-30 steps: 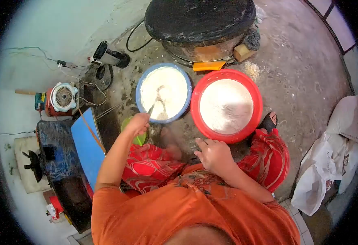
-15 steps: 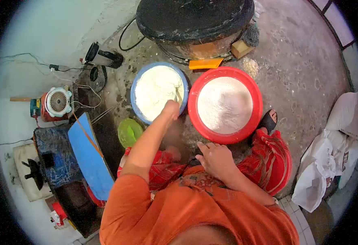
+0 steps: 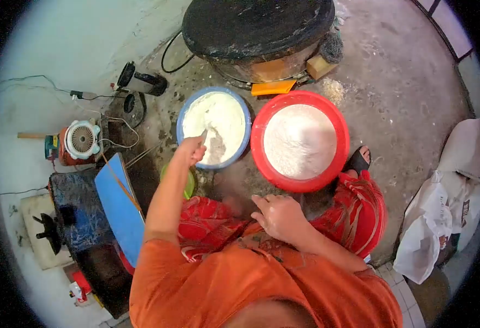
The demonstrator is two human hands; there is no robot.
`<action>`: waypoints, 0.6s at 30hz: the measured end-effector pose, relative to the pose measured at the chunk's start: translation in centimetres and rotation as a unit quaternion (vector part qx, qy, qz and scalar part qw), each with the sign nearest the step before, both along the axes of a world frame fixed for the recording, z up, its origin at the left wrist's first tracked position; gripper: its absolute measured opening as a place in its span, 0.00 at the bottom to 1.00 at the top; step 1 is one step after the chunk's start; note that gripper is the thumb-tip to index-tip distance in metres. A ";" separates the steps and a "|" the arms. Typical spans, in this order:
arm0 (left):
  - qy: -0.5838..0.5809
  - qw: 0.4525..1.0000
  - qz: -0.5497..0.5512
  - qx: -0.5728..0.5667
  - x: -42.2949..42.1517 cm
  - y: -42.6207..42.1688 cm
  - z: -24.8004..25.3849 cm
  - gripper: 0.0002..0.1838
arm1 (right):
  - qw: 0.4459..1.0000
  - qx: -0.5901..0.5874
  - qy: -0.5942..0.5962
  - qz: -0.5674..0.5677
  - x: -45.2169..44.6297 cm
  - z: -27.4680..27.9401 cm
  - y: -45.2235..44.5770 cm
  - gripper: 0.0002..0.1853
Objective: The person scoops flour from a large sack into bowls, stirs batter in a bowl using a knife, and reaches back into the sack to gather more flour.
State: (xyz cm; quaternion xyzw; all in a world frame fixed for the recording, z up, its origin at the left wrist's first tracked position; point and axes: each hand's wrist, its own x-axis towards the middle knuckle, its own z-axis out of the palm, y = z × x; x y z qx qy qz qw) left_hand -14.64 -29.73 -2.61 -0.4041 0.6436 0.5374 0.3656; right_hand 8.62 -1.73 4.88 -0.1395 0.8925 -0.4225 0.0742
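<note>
My left hand point(image 3: 192, 150) is closed on a utensil point(image 3: 204, 134) whose thin greyish end reaches over a blue basin point(image 3: 180, 123); its exact kind is too small to make out. A pale, creamy-white mass point(image 3: 212, 112) fills that basin, with a greyish streak at its near side. Beside it on the right stands a wide red basin point(image 3: 342, 131) holding white powder point(image 3: 300, 139). Below the red basin, in front of my lap, my right hand point(image 3: 281, 216) hangs with its fingers apart, holding nothing. A green bowl point(image 3: 189, 185) is partly hidden behind my left forearm.
A large round vessel with a black lid point(image 3: 256, 27) stands ahead, an orange piece point(image 3: 273, 87) at its base. To the left are a fan-like appliance point(image 3: 81, 139), a blue board point(image 3: 120, 210) and cables. White sacks point(image 3: 426, 229) lie at the right.
My left hand has moved left and slightly down with the utensil, across the blue basin to its near left rim. The right hand has shifted slightly down and left.
</note>
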 end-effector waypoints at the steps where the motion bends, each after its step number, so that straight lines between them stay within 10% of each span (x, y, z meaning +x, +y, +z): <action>1: 0.019 0.997 -0.062 -0.037 1.3 -0.3 1.6 0.13 | 1.000 0.000 -0.004 0.014 0.0 0.3 0.2 0.21; 4: -0.012 0.940 -0.275 -0.200 4.5 1.0 7.2 0.11 | 1.000 0.014 0.002 0.020 0.0 0.7 0.3 0.21; 9: 0.012 0.933 -0.326 -0.154 7.4 0.6 5.1 0.15 | 0.998 0.052 0.024 -0.005 0.2 0.1 0.3 0.19; 12: 0.066 0.871 -0.460 -0.160 6.8 0.9 0.1 0.12 | 0.998 0.063 0.023 -0.005 0.0 0.3 0.3 0.20; 17: 0.139 0.607 -0.749 -0.227 3.2 4.4 -10.3 0.12 | 0.996 0.089 -0.019 -0.002 -0.4 -0.4 0.3 0.21; 18: 0.119 0.674 -0.698 -0.212 1.4 4.1 -12.6 0.11 | 0.996 0.088 -0.023 0.001 -0.5 -0.4 0.2 0.21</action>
